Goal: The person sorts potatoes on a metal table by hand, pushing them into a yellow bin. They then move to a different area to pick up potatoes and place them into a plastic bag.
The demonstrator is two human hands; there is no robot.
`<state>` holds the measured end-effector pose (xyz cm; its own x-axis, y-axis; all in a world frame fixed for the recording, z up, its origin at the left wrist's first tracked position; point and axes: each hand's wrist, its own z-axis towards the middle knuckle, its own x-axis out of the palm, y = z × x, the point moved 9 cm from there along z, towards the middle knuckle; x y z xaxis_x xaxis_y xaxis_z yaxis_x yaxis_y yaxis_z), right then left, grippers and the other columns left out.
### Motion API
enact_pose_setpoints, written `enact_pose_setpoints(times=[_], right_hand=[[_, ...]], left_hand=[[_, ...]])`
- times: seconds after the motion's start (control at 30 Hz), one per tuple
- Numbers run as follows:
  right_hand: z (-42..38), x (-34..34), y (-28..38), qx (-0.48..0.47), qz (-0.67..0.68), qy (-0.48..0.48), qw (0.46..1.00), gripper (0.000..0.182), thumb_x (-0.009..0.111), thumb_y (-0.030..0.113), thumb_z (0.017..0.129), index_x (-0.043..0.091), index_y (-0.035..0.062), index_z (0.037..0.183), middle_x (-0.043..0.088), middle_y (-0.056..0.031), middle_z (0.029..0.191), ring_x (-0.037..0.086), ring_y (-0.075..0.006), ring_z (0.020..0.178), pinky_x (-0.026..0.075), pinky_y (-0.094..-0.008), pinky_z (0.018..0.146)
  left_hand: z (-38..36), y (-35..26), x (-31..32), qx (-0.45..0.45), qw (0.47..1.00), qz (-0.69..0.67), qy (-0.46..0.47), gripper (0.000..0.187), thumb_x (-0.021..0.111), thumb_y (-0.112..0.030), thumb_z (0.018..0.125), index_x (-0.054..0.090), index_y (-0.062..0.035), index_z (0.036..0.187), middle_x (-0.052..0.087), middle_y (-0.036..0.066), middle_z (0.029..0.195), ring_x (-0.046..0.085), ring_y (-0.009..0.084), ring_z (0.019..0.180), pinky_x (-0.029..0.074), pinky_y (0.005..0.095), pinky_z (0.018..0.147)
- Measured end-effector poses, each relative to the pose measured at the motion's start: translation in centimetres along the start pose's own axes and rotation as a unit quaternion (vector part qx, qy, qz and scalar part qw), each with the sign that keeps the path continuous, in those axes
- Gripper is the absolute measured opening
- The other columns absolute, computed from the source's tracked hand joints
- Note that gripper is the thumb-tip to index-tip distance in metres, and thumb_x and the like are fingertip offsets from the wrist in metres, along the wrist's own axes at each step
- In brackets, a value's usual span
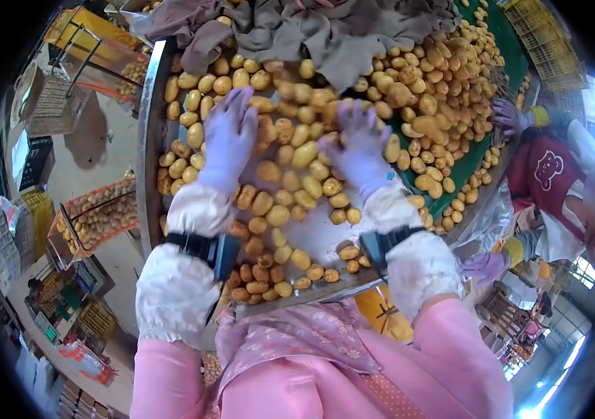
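Note:
Many yellow potatoes (304, 155) lie spread over a metal-edged sorting table (149, 140). My left hand (230, 136), in a purple glove, rests over potatoes at the left, its fingers spread and pointing away from me. My right hand (359, 143), gloved the same way, is over the potatoes right of the middle, fingers apart and slightly blurred. Neither hand is closed around a potato. Between and below the hands, potatoes lie loosely, with bare pale table surface (318, 234) showing. A larger potato heap (444, 84) is piled at the upper right on a green surface (514, 42).
Dark grey cloth (297, 35) covers the far side of the table. A co-worker in a dark red apron (545, 167) is at the right, with gloved hands (510, 117) near the heap. Mesh sacks of potatoes (98, 213) and crates (60, 105) stand on the left floor.

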<state>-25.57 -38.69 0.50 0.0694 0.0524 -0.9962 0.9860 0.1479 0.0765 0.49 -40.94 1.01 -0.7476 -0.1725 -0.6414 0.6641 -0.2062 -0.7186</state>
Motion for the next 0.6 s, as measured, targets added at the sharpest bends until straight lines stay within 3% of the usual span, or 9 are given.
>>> enact_pose_setpoints(times=[0.03,0.1,0.2,0.27,0.37,0.47,0.5,0.57,0.6], right_hand=[[-1.8,-0.5,-0.3,0.002,-0.001,0.002,1.0,0.076,0.056,0.064,0.091,0.041,0.0279,0.156,0.034,-0.0156,0.163,0.026,-0.0494,0.149,0.017,-0.0701,0.118],[-8.1,0.6,2.3,-0.213,0.018,0.158,0.964,0.075,0.06,0.061,0.092,0.041,0.0257,0.156,0.028,-0.0126,0.167,0.019,-0.0475,0.153,0.018,-0.0664,0.12],[-14.7,1.3,-2.9,-0.15,0.089,0.219,0.96,0.072,0.063,0.054,0.092,0.044,0.0219,0.154,0.022,-0.0183,0.168,0.014,-0.0527,0.152,0.018,-0.0646,0.121],[-19.3,2.0,-9.1,0.068,0.007,0.077,0.995,0.07,0.063,0.049,0.093,0.044,0.0199,0.154,0.019,-0.0293,0.166,0.013,-0.0599,0.148,0.018,-0.0638,0.121],[-23.7,1.8,-2.7,0.03,0.037,0.075,0.996,0.07,0.061,0.048,0.094,0.042,0.0184,0.155,0.023,-0.0381,0.159,0.012,-0.065,0.146,0.018,-0.0663,0.12],[-24.9,-0.4,3.6,-0.117,0.095,0.204,0.967,0.057,0.061,0.047,0.094,0.056,0.0168,0.142,0.045,-0.0224,0.153,0.038,-0.0478,0.142,0.032,-0.0616,0.114],[-24.1,-0.5,4.1,-0.118,0.097,0.2,0.968,0.057,0.061,0.047,0.094,0.056,0.0168,0.142,0.045,-0.0224,0.153,0.038,-0.0478,0.142,0.032,-0.0616,0.114],[-20.3,1.0,2.3,0.057,0.309,0.216,0.924,0.043,0.062,0.034,0.095,0.06,0.0159,0.134,0.06,-0.0154,0.137,0.056,-0.037,0.127,0.045,-0.0507,0.105],[-17.1,-1.3,3.3,-0.008,0.29,0.1,0.952,0.038,0.061,0.029,0.096,0.061,0.0155,0.131,0.064,-0.0136,0.13,0.061,-0.0349,0.118,0.049,-0.0472,0.099]], left_hand=[[0.7,-0.6,2.3,0.004,0.999,0.0,0.035,0.048,0.063,-0.028,0.095,0.06,-0.0127,0.14,0.056,0.02,0.144,0.053,0.0423,0.129,0.04,0.0509,0.11],[0.0,-3.8,4.7,0.082,0.977,0.146,0.136,0.058,0.067,-0.027,0.091,0.054,-0.0148,0.146,0.046,0.023,0.153,0.043,0.0441,0.14,0.035,0.0504,0.117],[-4.4,-3.4,1.4,0.083,0.978,0.069,0.177,0.064,0.068,-0.023,0.089,0.049,-0.0136,0.15,0.041,0.026,0.156,0.037,0.0452,0.145,0.031,0.0502,0.121],[-9.2,-1.4,-1.4,0.022,0.989,0.068,0.129,0.071,0.063,-0.021,0.092,0.037,-0.0064,0.156,0.039,0.027,0.157,0.035,0.0447,0.146,0.028,0.0501,0.122],[-17.8,-2.3,-2.5,0.026,0.948,0.218,0.232,0.066,0.061,-0.026,0.094,0.042,-0.0061,0.153,0.037,0.025,0.159,0.035,0.0483,0.144,0.025,0.0565,0.121],[-23.5,-5.1,-4.4,-0.025,0.958,0.159,0.237,0.061,0.062,-0.02,0.088,0.05,-0.0073,0.147,0.041,0.024,0.155,0.034,0.0484,0.144,0.024,0.0582,0.121],[-25.3,-5.6,-5.1,-0.022,0.958,0.162,0.235,0.059,0.063,-0.019,0.088,0.053,-0.0069,0.145,0.046,0.024,0.151,0.039,0.0473,0.141,0.028,0.0581,0.119],[-27.0,-5.9,-5.7,-0.016,0.958,0.166,0.233,0.056,0.063,-0.018,0.088,0.055,-0.0066,0.143,0.05,0.024,0.147,0.043,0.0462,0.139,0.031,0.0579,0.117],[-27.4,-5.2,-5.8,-0.075,0.962,0.115,0.235,0.05,0.062,-0.016,0.09,0.059,-0.0053,0.138,0.053,0.023,0.143,0.045,0.0446,0.136,0.032,0.0562,0.116]])
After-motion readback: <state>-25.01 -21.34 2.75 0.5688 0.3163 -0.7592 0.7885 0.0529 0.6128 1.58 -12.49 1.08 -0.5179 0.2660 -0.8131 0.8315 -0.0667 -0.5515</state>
